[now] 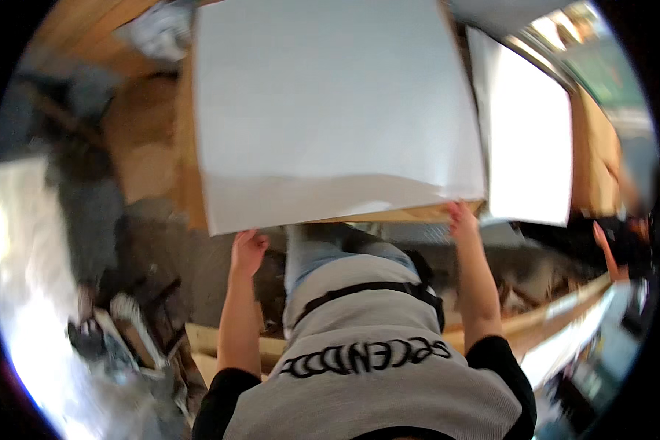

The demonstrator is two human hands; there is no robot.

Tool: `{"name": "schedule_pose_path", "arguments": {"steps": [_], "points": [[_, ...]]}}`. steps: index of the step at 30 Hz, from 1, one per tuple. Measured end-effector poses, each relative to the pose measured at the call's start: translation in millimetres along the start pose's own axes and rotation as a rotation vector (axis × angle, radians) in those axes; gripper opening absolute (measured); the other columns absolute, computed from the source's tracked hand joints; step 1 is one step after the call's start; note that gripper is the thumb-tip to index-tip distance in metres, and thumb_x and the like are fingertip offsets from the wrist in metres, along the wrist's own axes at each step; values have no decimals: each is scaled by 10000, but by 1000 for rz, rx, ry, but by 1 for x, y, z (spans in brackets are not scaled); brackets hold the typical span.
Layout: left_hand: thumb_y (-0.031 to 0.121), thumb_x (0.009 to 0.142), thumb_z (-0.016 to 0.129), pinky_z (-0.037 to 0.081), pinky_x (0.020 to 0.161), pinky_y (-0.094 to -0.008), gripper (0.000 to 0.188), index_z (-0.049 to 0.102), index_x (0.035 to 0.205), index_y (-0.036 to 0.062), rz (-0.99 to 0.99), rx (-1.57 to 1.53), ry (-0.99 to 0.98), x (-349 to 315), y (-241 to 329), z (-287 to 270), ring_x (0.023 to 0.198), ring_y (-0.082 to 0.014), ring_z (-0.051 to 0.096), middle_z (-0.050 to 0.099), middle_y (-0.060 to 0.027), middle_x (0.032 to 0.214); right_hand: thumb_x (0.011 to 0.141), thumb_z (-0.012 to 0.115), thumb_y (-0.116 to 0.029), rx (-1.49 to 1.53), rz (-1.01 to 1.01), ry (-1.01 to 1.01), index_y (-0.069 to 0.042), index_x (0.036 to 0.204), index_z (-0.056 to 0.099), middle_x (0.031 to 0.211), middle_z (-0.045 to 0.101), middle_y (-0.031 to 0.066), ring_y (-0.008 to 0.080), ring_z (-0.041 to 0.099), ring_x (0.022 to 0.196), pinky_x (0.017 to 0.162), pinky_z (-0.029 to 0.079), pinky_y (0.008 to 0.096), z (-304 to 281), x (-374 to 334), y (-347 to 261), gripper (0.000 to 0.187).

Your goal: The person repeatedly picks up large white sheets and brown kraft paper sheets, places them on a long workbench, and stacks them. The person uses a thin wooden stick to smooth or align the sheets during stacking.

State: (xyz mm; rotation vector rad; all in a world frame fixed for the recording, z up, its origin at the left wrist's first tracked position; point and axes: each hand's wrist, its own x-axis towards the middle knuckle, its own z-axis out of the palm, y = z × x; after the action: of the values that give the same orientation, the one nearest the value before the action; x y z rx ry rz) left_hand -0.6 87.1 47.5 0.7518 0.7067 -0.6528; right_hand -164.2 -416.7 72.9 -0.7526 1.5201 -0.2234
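A large white sheet (337, 110) lies in front of me over a brown board or cardboard surface (188, 161), which shows along its left side and under its front edge. At the sheet's near left, my left hand (249, 249) is closed with its fingertips at the edge. My right hand (460, 218) pinches the front edge close to the near right corner. The near edge slants, lower at the left than at the right, and a soft shaded band runs along it. Parts of the fingers are hidden and slightly blurred.
A second white sheet (528, 132) sits just right of the first, beside a brown cardboard piece (598, 154). Another person's arm (607, 253) shows at the far right. Long wooden boards (557, 312) stand behind me at the right. Clutter (128, 330) lies at the lower left.
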Motion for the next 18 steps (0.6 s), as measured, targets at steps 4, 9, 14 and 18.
{"name": "schedule_pose_path", "arguments": {"steps": [4, 9, 14, 18], "points": [[253, 857, 483, 424, 512, -319, 239, 392, 990, 76, 153, 22, 274, 26, 15, -9, 595, -202, 515, 464, -72, 895, 797, 585, -312, -18, 22, -37, -127, 713, 520, 613, 576, -27, 47, 516, 486, 305, 212, 173, 5, 39, -3, 213], [281, 910, 353, 413, 466, -281, 226, 381, 1017, 84, 184, 103, 283, 25, 19, -4, 547, -158, 502, 493, -59, 816, 840, 532, -268, -19, 4, -112, -105, 784, 513, 786, 627, 28, 36, 550, 575, 310, 212, 178, -6, 43, 2, 173], [276, 919, 324, 403, 450, -260, 222, 382, 1017, 86, 242, 87, 299, 26, 11, 1, 535, -148, 495, 499, -56, 766, 865, 491, -241, -23, -95, -175, -63, 909, 480, 955, 597, 74, 92, 598, 803, 328, 230, 181, -41, 43, 12, 184], [264, 921, 324, 382, 433, -257, 215, 386, 1014, 81, 278, 87, 279, 30, 22, 1, 520, -143, 472, 486, -57, 765, 870, 481, -257, -20, -147, -129, -54, 902, 485, 880, 607, 63, 88, 603, 762, 331, 235, 193, -37, 23, 17, 205]]}}
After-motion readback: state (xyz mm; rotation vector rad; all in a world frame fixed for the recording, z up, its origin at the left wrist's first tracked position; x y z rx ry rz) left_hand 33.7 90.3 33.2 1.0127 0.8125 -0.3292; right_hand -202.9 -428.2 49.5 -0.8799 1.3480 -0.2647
